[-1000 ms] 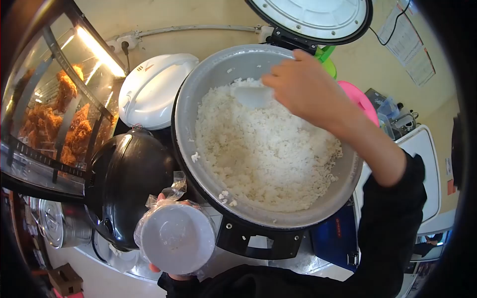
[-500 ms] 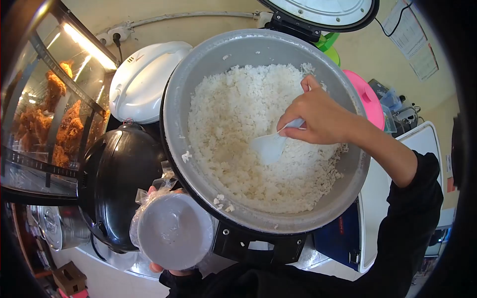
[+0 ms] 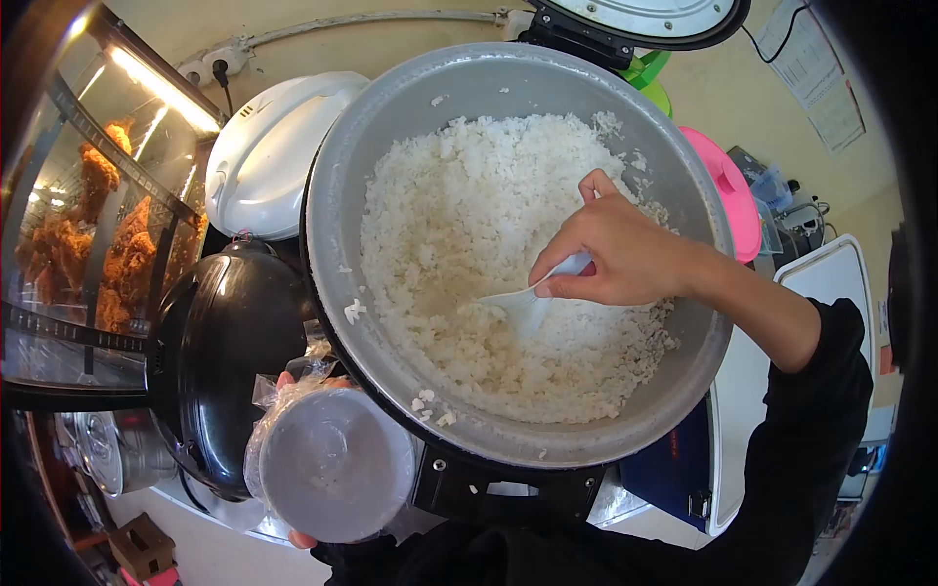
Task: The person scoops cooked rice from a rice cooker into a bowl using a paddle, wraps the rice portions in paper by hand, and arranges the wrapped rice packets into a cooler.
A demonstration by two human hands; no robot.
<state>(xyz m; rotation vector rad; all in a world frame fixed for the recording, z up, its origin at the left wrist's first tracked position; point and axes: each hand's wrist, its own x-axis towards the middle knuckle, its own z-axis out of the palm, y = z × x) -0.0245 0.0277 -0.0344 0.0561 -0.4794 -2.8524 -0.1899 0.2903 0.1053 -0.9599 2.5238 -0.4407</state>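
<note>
My right hand point(image 3: 616, 249) grips a pale rice paddle point(image 3: 528, 308) by its handle, the blade partly sunk in white cooked rice point(image 3: 459, 215). The rice fills the bottom of a big grey cooker pot point(image 3: 337, 225), and loose grains stick to its wall and rim. Beside the pot's lower left rim, my left hand point(image 3: 302, 539) holds a light grey-white bowl point(image 3: 337, 469). Clear crinkled plastic point(image 3: 264, 420) shows around the bowl's left side. Only fingertips of that hand show; the bowl hides the rest. Inside the bowl, a few small specks show.
Left of the pot are a black rounded appliance point(image 3: 230, 361), a white lidded appliance point(image 3: 278, 156) and a lit glass case point(image 3: 73, 283) with fried chicken point(image 3: 117, 264). The cooker's open lid point(image 3: 645, 15) rises behind. A pink item point(image 3: 728, 190) and a white-edged box point(image 3: 850, 283) stand right.
My right hand has moved slightly left and down with the paddle, whose blade now tilts deeper into the rice. The bowl has shifted a little left and down; the view has moved slightly too.
</note>
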